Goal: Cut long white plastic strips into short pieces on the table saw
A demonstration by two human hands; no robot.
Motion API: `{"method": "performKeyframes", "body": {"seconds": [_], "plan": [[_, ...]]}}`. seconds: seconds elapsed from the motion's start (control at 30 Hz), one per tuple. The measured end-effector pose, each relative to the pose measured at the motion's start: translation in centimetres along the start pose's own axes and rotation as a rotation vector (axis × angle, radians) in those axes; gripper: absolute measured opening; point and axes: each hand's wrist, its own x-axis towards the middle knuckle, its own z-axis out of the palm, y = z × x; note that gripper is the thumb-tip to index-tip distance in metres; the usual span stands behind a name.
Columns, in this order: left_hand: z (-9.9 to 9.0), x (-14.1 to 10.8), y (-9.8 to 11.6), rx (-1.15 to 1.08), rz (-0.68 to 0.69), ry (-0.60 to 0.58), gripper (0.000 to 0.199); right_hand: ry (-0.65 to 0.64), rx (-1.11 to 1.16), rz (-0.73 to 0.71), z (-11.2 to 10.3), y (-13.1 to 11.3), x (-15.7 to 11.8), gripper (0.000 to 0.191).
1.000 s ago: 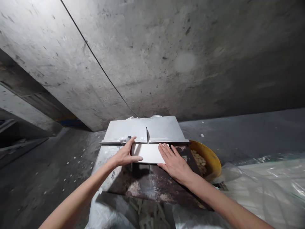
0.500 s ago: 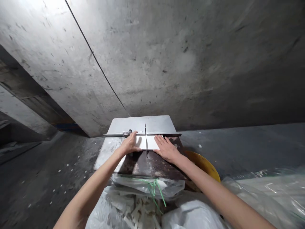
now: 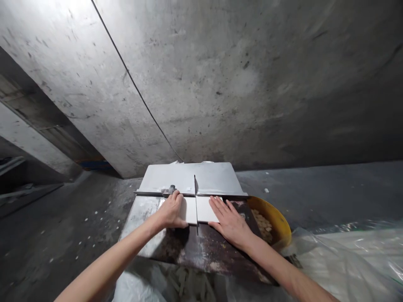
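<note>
A flat white board [image 3: 190, 209] lies on the worn tabletop [image 3: 204, 251] against a straight metal bar [image 3: 226, 194]. A thin dark line [image 3: 195, 184] runs from the pale rear panel [image 3: 170, 175] down between this board and a white part [image 3: 204, 210] on the right. Whether that line is a slit or a blade, I cannot tell. My left hand [image 3: 173, 210] grips the left board, its fingers bent over the far side and its thumb at the near edge. My right hand [image 3: 229, 220] rests flat on the right part with its fingers stretched out.
A dark knob [image 3: 172, 188] sits on the bar by my left hand. To the right stands a yellow bucket [image 3: 281, 228] holding small pale pieces. Clear plastic sheeting [image 3: 346, 256] lies farther right. White bags [image 3: 135, 287] and pale strips are below the table. A concrete wall [image 3: 220, 84] rises behind.
My view has shifted, so the table appears larger and lower in the picture. The bucket's contents now show, and the green string is out of sight. Both hands keep their places on the white parts.
</note>
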Motion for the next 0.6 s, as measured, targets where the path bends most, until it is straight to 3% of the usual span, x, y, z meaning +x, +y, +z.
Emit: {"method": "performKeyframes", "body": {"seconds": [0.13,0.23,0.3,0.43,0.53,0.6], "plan": [[1.0,-6.9,1.7,0.095,0.171,-0.136,0.093,0.029,0.026,-0.019,-0.2,-0.8,-0.7,0.066],[1.4,-11.4,3.0,-0.004,0.304,-0.238,0.097,0.033,0.062,-0.032,0.6,-2.6,1.2,0.066],[1.4,-13.0,3.1,-0.081,0.325,-0.223,0.094,0.023,0.087,-0.036,1.2,-4.4,2.9,0.065],[1.6,-12.9,0.7,-0.164,0.168,0.023,0.078,-0.037,0.112,-0.019,1.6,-7.4,5.2,0.061],[1.8,-10.6,-1.8,-0.231,0.08,0.18,0.07,-0.092,0.155,0.037,1.0,-8.4,5.5,0.063],[1.7,-8.3,-2.6,-0.27,0.051,0.227,0.074,-0.119,0.195,0.083,0.4,-8.7,5.5,0.068]]}}
